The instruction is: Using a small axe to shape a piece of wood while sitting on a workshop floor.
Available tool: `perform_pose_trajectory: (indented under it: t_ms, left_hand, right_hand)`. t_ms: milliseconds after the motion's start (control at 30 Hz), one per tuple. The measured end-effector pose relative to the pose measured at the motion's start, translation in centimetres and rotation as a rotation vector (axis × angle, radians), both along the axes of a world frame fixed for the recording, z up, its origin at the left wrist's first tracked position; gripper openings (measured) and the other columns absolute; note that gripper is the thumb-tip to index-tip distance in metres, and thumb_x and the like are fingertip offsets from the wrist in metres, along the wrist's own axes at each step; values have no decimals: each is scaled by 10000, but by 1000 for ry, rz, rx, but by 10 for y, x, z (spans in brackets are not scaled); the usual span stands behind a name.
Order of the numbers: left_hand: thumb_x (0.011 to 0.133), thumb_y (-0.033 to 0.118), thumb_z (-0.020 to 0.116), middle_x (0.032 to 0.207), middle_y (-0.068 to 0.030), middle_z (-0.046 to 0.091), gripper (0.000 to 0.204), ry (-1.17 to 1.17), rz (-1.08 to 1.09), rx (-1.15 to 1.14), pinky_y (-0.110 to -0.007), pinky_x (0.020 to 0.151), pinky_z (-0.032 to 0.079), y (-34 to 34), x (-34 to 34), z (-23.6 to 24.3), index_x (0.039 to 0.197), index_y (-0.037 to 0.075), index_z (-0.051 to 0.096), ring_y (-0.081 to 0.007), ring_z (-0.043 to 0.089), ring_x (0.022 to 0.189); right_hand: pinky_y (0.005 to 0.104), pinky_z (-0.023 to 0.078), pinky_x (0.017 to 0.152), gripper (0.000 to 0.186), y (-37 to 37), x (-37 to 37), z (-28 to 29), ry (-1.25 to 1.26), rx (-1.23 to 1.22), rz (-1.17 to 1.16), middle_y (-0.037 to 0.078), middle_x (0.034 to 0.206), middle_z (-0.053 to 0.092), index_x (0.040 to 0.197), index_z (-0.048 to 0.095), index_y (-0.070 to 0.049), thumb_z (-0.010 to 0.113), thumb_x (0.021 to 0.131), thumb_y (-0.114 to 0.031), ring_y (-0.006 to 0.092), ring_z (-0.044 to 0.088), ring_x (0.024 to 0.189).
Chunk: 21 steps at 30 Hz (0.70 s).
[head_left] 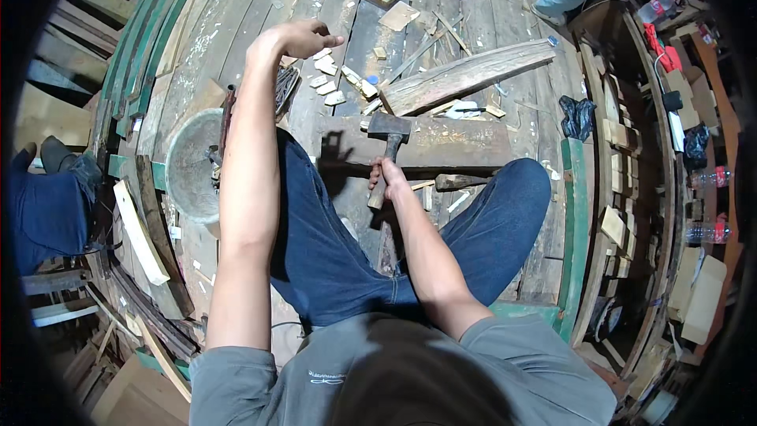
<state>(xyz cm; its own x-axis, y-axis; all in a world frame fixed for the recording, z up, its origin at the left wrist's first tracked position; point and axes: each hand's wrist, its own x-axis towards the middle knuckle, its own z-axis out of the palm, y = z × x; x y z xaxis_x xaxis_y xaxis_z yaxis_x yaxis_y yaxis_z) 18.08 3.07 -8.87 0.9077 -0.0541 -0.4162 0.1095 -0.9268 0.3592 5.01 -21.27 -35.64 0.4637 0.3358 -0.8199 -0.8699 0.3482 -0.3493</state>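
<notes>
Worn plank floor point(493, 28) in head view, wide timber point(465, 138) lying across it. Right hand point(386, 175) wrapped round handle of hammer point(389, 126), hammer's head over left part of timber; contact cannot be told. Left hand point(293, 38) beyond timber's left end, half open, fingers loosely bent. Pale wood chips point(327, 81) beyond timber's left end; weathered beam point(465, 79) slants beyond timber's middle. Bucket point(185, 177) left of timber, 1 black plastic bag point(576, 117) right of it.
</notes>
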Motion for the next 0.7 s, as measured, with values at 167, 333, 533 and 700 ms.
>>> perform_pose_trajectory:
  t_ms: [167, 333, 533, 700]
  left_hand:
    - [868, 566, 510, 1104, -149, 621, 612, -38, 8, -26, -358, 813, 477, -6, 2, -2, 1185, 45, 565, -241, 596, 940]
    - [858, 587, 505, 1133, -153, 612, 638, -2, -21, 0, -363, 840, 473, -11, 3, 6, 1199, 50, 554, -259, 590, 999]
    - [860, 584, 500, 1162, -151, 601, 614, -7, -29, -47, -381, 880, 461, -19, 5, 11, 1182, 66, 574, -270, 565, 1086]
    - [857, 569, 502, 1292, -133, 523, 619, 37, 9, -31, -411, 961, 418, -14, 7, 0, 1284, 121, 509, -299, 512, 1174]
  right_hand:
    - [387, 472, 444, 169, 1, 4, 10, -137, -508, 204, 82, 591, 550, 772, 564, 11, 593, 778, -155, 221, 544, 444]
    - [364, 435, 397, 270, -1, 4, 12, -333, -830, 224, 102, 539, 539, 688, 561, 22, 618, 780, -225, 203, 534, 430]
    - [346, 411, 378, 277, -17, 19, 7, -357, -643, -70, 67, 550, 498, 790, 523, -8, 551, 810, -283, 174, 483, 394]
    - [361, 467, 421, 339, -26, 29, 34, -418, -995, 153, 120, 592, 594, 756, 588, 48, 604, 787, -289, 204, 580, 416]
